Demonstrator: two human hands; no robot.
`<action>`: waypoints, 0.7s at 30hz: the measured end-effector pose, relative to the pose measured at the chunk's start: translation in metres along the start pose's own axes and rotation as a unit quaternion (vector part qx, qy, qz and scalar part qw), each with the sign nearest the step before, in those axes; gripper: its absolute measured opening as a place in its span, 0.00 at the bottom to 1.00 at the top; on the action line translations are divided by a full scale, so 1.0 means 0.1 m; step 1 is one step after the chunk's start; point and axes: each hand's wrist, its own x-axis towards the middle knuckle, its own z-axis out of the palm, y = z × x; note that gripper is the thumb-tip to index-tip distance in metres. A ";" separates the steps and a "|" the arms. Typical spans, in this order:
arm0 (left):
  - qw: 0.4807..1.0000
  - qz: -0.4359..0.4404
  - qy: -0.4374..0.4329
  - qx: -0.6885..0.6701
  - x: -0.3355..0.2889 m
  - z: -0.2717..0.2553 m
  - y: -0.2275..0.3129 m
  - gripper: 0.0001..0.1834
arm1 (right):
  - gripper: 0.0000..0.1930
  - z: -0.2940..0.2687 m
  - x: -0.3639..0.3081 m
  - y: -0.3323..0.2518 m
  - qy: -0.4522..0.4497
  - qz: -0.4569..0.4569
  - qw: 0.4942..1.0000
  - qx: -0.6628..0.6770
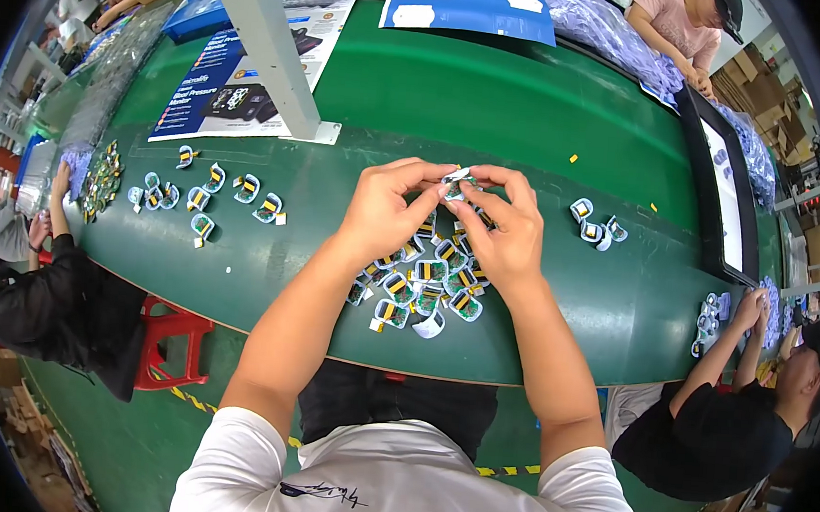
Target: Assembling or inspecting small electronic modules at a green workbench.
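Over the green workbench (266, 274), my left hand (385, 205) and my right hand (507, 227) meet in front of me. Both pinch one small electronic module (455, 177) with their thumbs and fingertips; a white edge and some green circuit board show between them. Just below, partly covered by my hands, lies a pile of similar modules (430, 271): pale rounded shells with green boards, black-and-yellow parts and small white tabs. More such modules (214, 179) are scattered left of my forearms. A smaller group of modules (602, 227) sits to the right.
A white metal post (268, 46) stands on printed sheets (217, 90) at the far left. Beyond are a blue sheet (470, 3) and bagged lilac parts (606, 32). A black-framed panel (724, 183) is on the right. Co-workers sit at both sides, near a red stool (171, 344).
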 end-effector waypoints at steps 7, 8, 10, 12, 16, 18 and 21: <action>0.979 0.144 0.029 0.143 0.01 0.04 0.02 0.14 | 0.11 0.07 -0.06 -0.01 0.016 0.053 0.995 0.088; 0.975 0.152 0.044 0.156 0.01 0.04 0.03 0.15 | 0.11 0.08 -0.07 -0.03 0.007 0.091 0.987 0.133; 0.972 0.155 0.073 0.163 0.00 0.04 0.00 0.16 | 0.13 0.15 -0.08 -0.05 0.002 0.144 0.964 0.224; 0.975 0.144 0.078 0.148 0.01 0.04 -0.03 0.15 | 0.14 0.19 -0.12 -0.06 0.005 0.178 0.944 0.276; 0.990 0.095 0.096 0.049 0.02 0.08 -0.11 0.14 | 0.20 0.24 -0.17 -0.05 -0.001 0.177 0.925 0.337; 0.991 0.061 0.100 -0.061 0.02 0.06 -0.13 0.13 | 0.22 0.22 -0.16 -0.07 -0.032 0.181 0.913 0.365; 0.990 0.041 0.088 -0.101 0.00 0.04 -0.12 0.14 | 0.20 0.10 -0.06 -0.06 -0.004 0.193 0.901 0.388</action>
